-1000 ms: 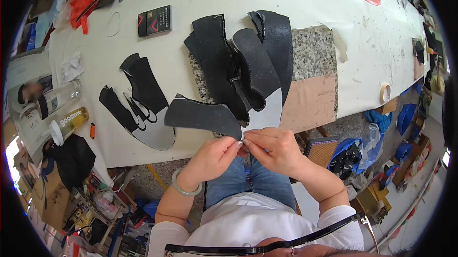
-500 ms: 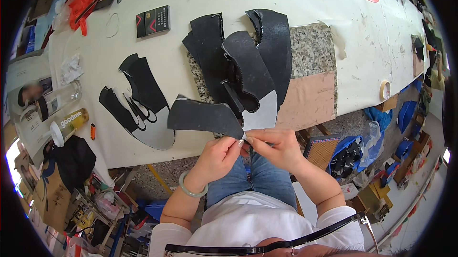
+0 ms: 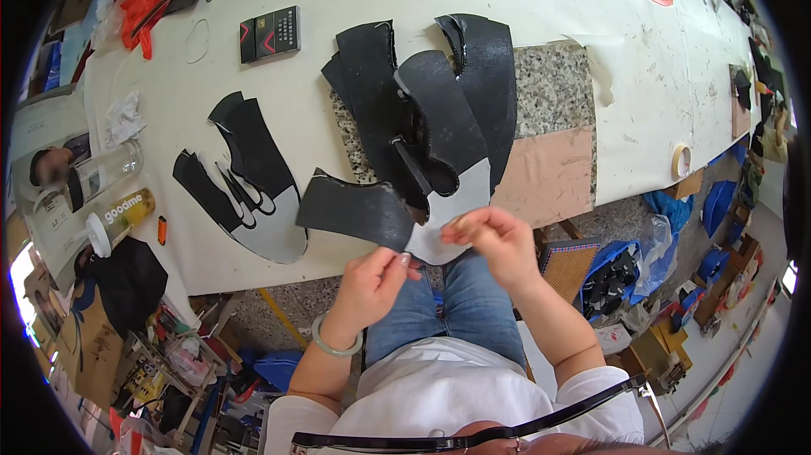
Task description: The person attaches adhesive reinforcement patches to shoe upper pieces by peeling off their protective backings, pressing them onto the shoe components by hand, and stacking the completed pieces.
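My left hand (image 3: 378, 284) pinches the lower edge of a shoe upper (image 3: 351, 210) with a black flap and a light grey toe part, which hangs over the table's front edge above my lap. My right hand (image 3: 500, 245) is raised just right of this piece, thumb and fingers drawn together; anything between them is too small to make out. Several more black-and-grey shoe uppers (image 3: 443, 104) lie overlapping just beyond my hands. On the left, another shoe upper (image 3: 274, 231) lies on the table with black-handled scissors (image 3: 250, 201) on it.
A speckled stone slab (image 3: 553, 87) and a brown board (image 3: 545, 176) lie under the pile. Further off are a black box (image 3: 270, 34), a capped bottle (image 3: 125, 217), an orange lighter (image 3: 162, 230) and a tape roll (image 3: 681, 162). Blue bins (image 3: 612, 277) stand below at right.
My right hand has come away from the shoe upper and moved up and right. The grey toe part now lies spread in view; my left hand has shifted slightly left and down, still gripping the edge.
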Available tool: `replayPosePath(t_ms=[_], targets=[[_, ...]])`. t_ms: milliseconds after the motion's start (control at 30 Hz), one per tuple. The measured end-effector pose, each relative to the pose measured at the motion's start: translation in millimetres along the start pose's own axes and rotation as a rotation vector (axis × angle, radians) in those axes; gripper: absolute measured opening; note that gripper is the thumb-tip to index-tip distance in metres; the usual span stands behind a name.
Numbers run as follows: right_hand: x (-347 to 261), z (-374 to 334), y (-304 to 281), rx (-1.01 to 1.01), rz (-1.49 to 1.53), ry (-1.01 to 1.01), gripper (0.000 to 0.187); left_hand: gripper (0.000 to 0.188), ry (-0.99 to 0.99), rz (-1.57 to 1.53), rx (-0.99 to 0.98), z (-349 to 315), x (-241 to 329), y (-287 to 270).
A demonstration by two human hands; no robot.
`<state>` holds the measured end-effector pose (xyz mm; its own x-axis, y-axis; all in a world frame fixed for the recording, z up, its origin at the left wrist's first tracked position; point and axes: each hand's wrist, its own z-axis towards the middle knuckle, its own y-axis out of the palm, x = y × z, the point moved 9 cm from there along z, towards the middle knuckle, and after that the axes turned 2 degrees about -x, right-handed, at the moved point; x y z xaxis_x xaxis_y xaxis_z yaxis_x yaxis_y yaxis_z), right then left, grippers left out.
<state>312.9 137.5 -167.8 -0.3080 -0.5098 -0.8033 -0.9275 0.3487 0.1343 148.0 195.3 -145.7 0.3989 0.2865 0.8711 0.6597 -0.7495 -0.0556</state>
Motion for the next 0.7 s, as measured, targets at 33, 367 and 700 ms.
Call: replayPosePath(t_ms=[33, 367, 700], targets=[[13, 2, -5, 0.037, 0.288, 0.128, 0.011, 0.011, -0.031, -0.047, 0.035, -4, -12, -4], [-64, -32, 60, -0.131, -0.792, -0.661, 0.027, 0.011, 0.012, 0.178, 0.033, -5, 17, 1], [0, -2, 14, -0.113, 0.048, -0.003, 0.009, 0.012, -0.066, -0.071, 0.129, -7, -2, -8]])
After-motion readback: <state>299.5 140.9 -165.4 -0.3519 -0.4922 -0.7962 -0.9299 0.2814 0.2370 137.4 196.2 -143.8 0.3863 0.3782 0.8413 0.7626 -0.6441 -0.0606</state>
